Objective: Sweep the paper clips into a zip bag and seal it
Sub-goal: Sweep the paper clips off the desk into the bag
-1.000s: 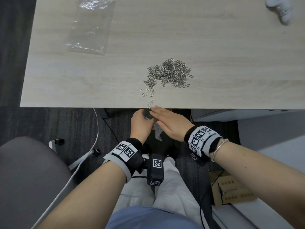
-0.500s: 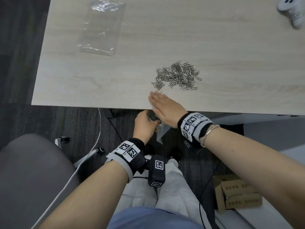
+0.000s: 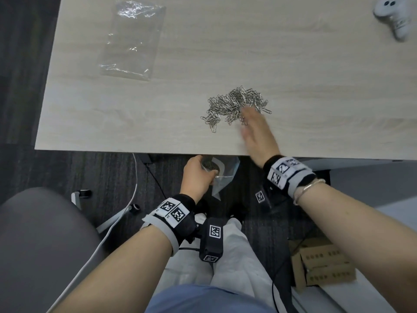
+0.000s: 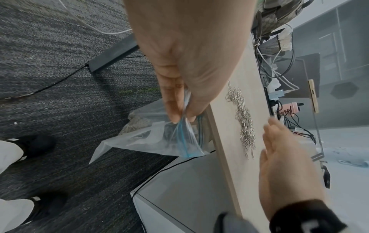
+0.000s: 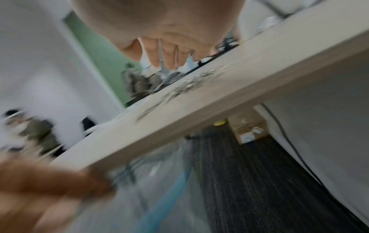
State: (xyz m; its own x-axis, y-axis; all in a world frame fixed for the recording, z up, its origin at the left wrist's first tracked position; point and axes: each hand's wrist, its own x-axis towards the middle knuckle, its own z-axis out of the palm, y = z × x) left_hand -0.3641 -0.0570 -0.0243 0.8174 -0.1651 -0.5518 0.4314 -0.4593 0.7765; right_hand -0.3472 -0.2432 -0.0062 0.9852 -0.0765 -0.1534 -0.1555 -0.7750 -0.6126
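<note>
Just below the surface's (image 3: 158, 123) near edge, the left hand (image 3: 197, 177) pinches the rim of a clear zip bag (image 4: 159, 138) already holding some clips. On the surface, the right hand (image 3: 257, 132) lies flat, fingers straight, touching the paper clips (image 3: 234, 105) heaped near that edge.

The right wrist view is smeared with blur: the paper clips (image 5: 189, 85) and zip bag (image 5: 159, 197) show only as streaks. In the head view the right hand (image 3: 257, 132) is blurred and hides part of the pile. The worktop (image 3: 225, 53) edge hides the bag's mouth. The white controller (image 3: 393, 13) is cut off at the top edge.
</note>
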